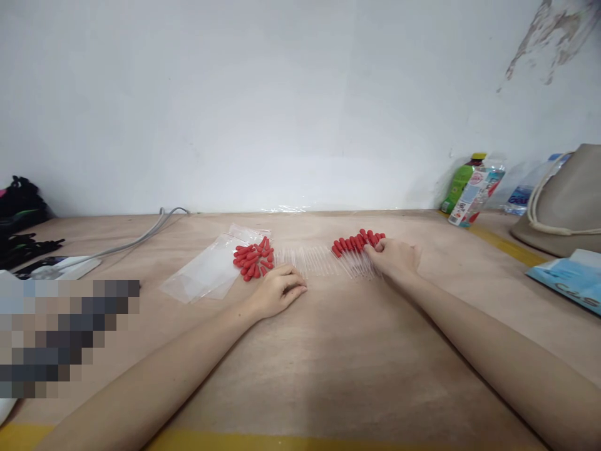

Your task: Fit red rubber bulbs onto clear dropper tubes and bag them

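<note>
My left hand rests on the table, loosely open, with a gap between thumb and fingers. Just behind it lies a pile of loose red rubber bulbs. Thin clear glass tubes lie side by side in a row between my two hands, their near ends towards me. At the right, red-bulbed droppers form a slanting row, their clear stems overlapping. My right hand is closed in a pinch at the right end of that row, on a dropper by its red bulb; my fingers partly hide it.
Clear plastic bags lie left of the bulbs. A grey cable crosses the left side. Bottles, a beige bag and a blue packet stand or lie at the right. A white wall rises behind the table.
</note>
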A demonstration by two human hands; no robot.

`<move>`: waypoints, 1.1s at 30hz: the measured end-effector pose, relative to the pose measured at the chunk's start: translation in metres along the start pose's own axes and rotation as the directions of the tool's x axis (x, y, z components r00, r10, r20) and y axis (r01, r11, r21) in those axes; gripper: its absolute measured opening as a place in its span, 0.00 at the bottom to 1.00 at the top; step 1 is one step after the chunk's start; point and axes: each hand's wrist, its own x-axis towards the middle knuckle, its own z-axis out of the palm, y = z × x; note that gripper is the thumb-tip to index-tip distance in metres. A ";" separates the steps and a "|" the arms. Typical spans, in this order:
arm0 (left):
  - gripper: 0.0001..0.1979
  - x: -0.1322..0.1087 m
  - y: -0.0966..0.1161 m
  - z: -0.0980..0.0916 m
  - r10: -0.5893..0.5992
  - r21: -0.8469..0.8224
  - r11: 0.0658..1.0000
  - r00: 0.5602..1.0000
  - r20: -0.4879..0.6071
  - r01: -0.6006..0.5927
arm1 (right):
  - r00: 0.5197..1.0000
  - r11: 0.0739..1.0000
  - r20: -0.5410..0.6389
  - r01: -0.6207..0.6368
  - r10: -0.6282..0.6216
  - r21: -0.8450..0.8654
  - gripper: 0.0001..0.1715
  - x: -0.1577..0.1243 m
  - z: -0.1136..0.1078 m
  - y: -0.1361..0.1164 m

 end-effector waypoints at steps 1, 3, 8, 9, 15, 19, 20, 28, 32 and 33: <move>0.09 0.000 0.000 0.000 0.005 0.000 1.000 1.000 -0.002 -0.005 | 1.000 1.000 0.011 0.008 -0.008 -0.007 0.19 0.000 0.001 0.000; 0.09 0.000 -0.001 0.000 0.013 -0.004 1.000 1.000 -0.006 -0.013 | 0.999 1.000 0.028 0.024 -0.024 -0.020 0.20 -0.001 0.002 -0.001; 0.08 0.001 0.001 -0.001 -0.021 0.037 0.999 1.000 -0.012 0.022 | 0.996 0.997 -0.039 0.077 -0.077 0.003 0.20 -0.005 0.001 -0.003; 0.08 0.001 0.002 -0.002 -0.040 0.061 0.997 0.999 -0.026 0.041 | 0.992 0.994 -0.062 0.110 -0.109 0.025 0.19 -0.008 0.001 -0.005; 0.13 0.004 0.005 -0.006 -0.198 0.273 0.924 0.947 -0.252 0.266 | 0.911 0.909 -0.039 0.413 -0.411 0.057 0.13 -0.024 -0.003 -0.033; 0.06 0.008 -0.006 -0.016 -0.316 0.348 0.822 0.869 -0.381 0.451 | 0.901 0.903 0.093 0.428 -0.424 -0.028 0.11 -0.025 -0.001 -0.050; 0.06 0.008 -0.010 -0.020 -0.353 0.363 0.790 0.851 -0.390 0.494 | 0.905 0.907 0.115 0.417 -0.409 -0.056 0.12 -0.024 0.000 -0.054; 0.07 0.005 -0.034 -0.039 -0.488 0.416 0.745 0.851 -0.193 0.522 | 0.926 0.911 0.189 0.361 -0.326 -0.200 0.12 -0.022 0.015 -0.070; 0.08 0.004 -0.035 -0.036 -0.423 0.444 0.779 0.894 -0.148 0.442 | 0.926 0.914 0.166 0.366 -0.340 -0.174 0.15 -0.027 0.014 -0.070; 0.08 0.005 -0.035 -0.035 -0.418 0.444 0.782 0.897 -0.147 0.437 | 0.925 0.913 0.134 0.373 -0.354 -0.164 0.16 -0.028 0.013 -0.068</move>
